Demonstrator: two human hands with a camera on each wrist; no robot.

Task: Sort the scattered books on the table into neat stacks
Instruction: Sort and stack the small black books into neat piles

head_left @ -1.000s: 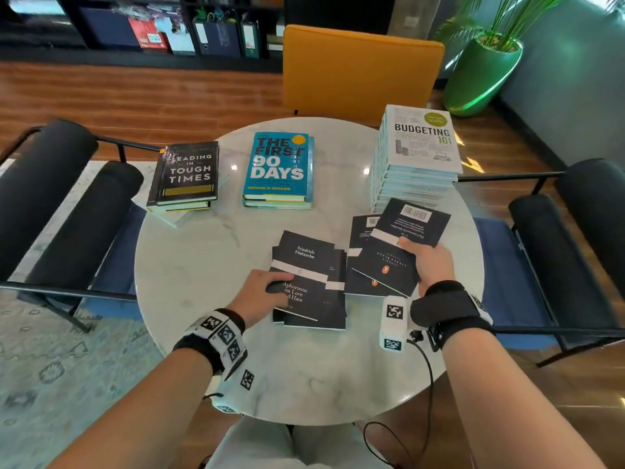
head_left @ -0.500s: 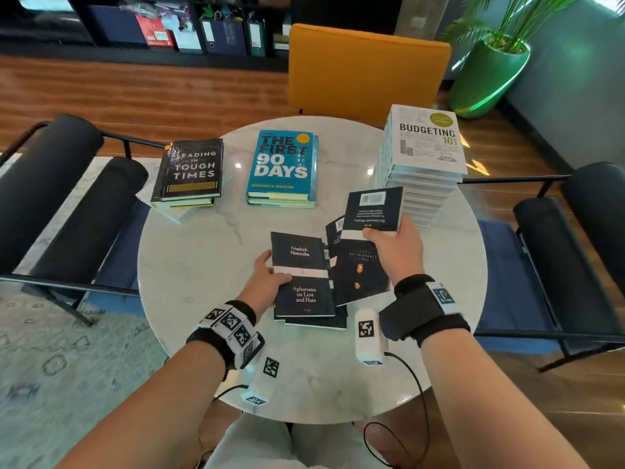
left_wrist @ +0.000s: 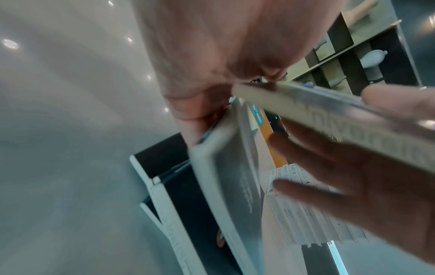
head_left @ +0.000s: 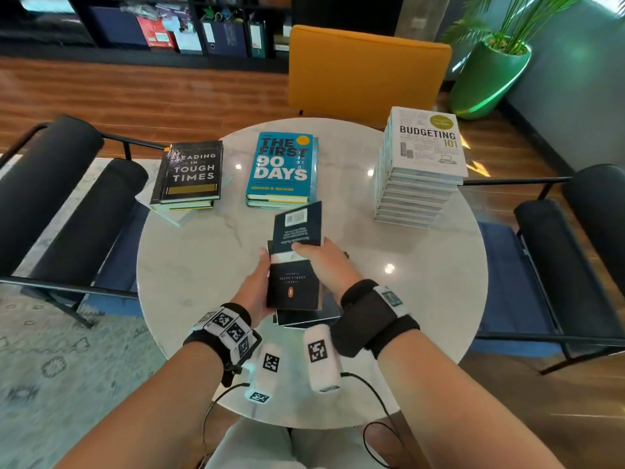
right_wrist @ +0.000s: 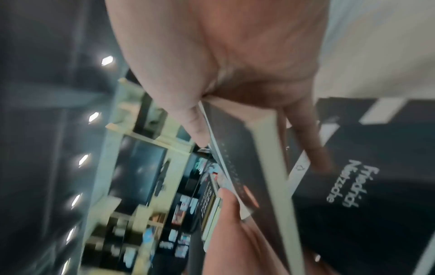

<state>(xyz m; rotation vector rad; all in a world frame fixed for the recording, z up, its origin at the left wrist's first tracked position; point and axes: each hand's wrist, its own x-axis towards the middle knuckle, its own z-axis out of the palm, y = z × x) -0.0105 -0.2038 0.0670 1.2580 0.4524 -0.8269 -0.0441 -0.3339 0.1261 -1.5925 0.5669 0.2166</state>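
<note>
Two small black paperbacks are held fanned above the marble table (head_left: 189,265): the upper paperback (head_left: 297,225) shows its barcode, the lower paperback (head_left: 292,286) an orange logo. My right hand (head_left: 321,262) pinches them from the right, thumb on top. My left hand (head_left: 258,289) grips the lower one's left edge. Beneath them lies a pile of black paperbacks (head_left: 304,318), topped by the Nietzsche book (right_wrist: 353,186). Three stacks stand farther back: "Leading in Tough Times" (head_left: 189,174), "The First 90 Days" (head_left: 280,167) and a tall "Budgeting 101" stack (head_left: 422,164).
A yellow chair (head_left: 365,72) stands behind the table. Black armchairs flank it on the left (head_left: 50,198) and right (head_left: 575,248). A green plant pot (head_left: 487,79) is at the back right, and shelves (head_left: 189,32) line the far wall.
My right hand carried the black paperbacks from the table's right side leftward over the Nietzsche pile. My left hand left the pile and took hold of the lower paperback's edge.
</note>
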